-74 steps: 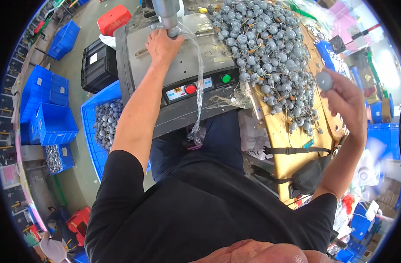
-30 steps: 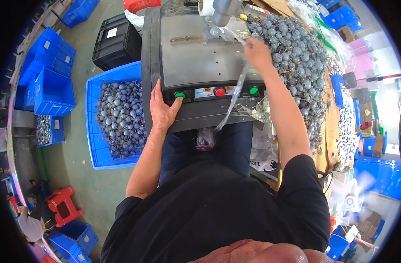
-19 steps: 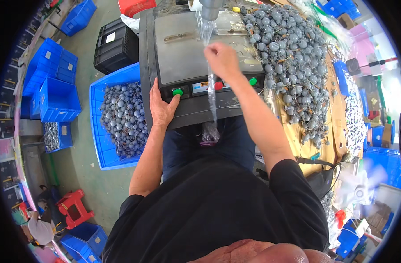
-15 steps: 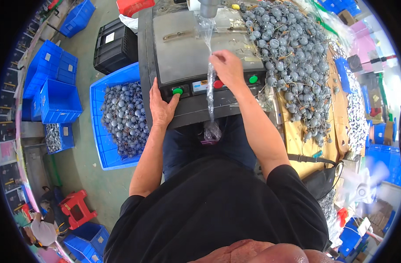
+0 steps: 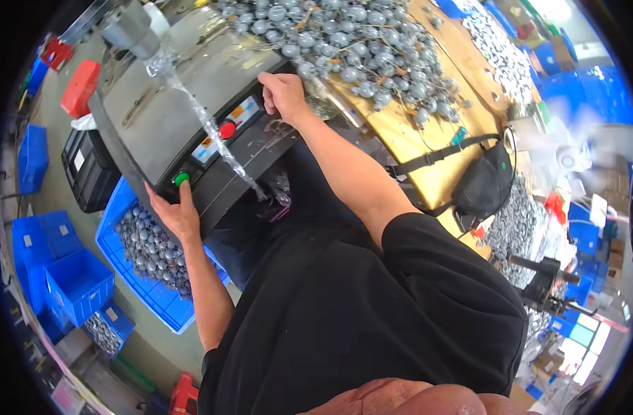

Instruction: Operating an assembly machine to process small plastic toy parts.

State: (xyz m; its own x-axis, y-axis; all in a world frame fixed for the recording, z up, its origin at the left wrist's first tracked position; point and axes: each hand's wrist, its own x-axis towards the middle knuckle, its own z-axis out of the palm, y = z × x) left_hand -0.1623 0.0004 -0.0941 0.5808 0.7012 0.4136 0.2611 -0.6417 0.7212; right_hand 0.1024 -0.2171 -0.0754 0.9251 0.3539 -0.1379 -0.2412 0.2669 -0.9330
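My left hand [image 5: 176, 216] is at the near left corner of a grey machine [image 5: 192, 72]. Its thumb rests on a green button [image 5: 183, 178], its fingers stretched along the edge. My right hand [image 5: 285, 97] lies at the panel's other end, fingers bent and thumb apart, with nothing visible in it; whatever is beneath it is hidden. Between my hands, a twisted strip of clear plastic film [image 5: 209, 123] runs from a grey metal cylinder [image 5: 131, 33] past a red button [image 5: 226, 130] towards my lap.
Grey round pieces on stems [image 5: 358, 52] are heaped on a wooden table [image 5: 392, 131] at the right, near a black waist bag [image 5: 484, 173]. A blue crate [image 5: 171, 315] of similar pieces stands left of the machine. A fan [image 5: 572, 155] blurs at the far right.
My right hand has left the plastic strip and moved to the panel's right end. My left thumb stays on the green button. The whole view has turned, so the machine now appears tilted.
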